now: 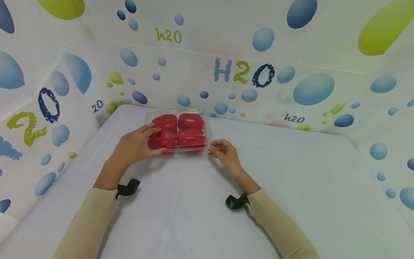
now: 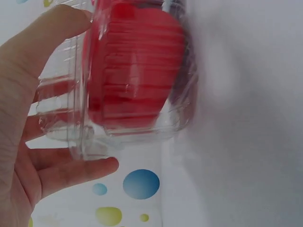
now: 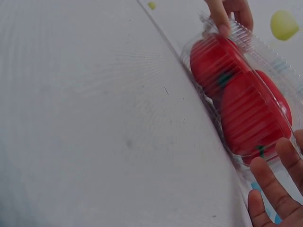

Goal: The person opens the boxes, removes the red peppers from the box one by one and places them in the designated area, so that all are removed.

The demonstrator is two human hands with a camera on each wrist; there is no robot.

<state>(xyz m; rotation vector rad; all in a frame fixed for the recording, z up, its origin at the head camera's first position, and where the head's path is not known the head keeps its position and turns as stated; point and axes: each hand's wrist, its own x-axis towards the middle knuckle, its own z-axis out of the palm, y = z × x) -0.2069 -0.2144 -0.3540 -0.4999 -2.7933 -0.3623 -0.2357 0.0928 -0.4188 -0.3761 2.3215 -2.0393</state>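
Note:
A clear plastic clamshell box [image 1: 207,126] is at the far side of the white table in the head view. Several smooth red, rounded fruits or vegetables [image 1: 191,121] fill it; green bits on them show through the wall in the right wrist view. My left hand [image 1: 132,145] grips the box's left end, thumb at the front rim and fingers spread over the top and far side. By the front right corner is my right hand [image 1: 226,154]. Its fingers [image 3: 272,187] are loosely bent beside the box wall and pinch nothing; contact is hard to tell.
A white cloth covers the table [image 1: 291,187]. Behind it and on the left hangs a white backdrop [image 1: 207,21] with blue and green drops and H2O lettering. Each wrist wears a small black camera [image 1: 129,187].

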